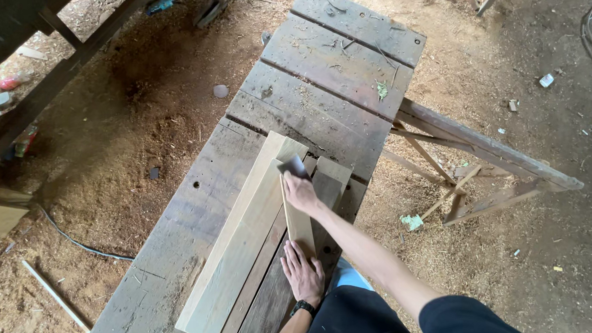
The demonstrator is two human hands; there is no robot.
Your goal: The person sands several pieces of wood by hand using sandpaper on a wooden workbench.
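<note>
My right hand (pixel 301 191) reaches forward and presses a dark grey sanding pad (pixel 293 166) onto the far end of a narrow pale wooden strip (pixel 298 226). My left hand (pixel 302 273), with a black wristband, lies flat on the near end of that strip and holds it down. The strip rests on several planks laid side by side; the widest pale plank (pixel 243 245) lies to its left, and darker planks (pixel 330 185) lie under and to the right.
The planks lie on a weathered grey plank workbench (pixel 325 72). A wooden trestle frame (pixel 482 158) stands to the right. Sawdust and scraps cover the dirt floor (pixel 109 161); dark beams (pixel 33 98) and a cable (pixel 80 242) lie at the left.
</note>
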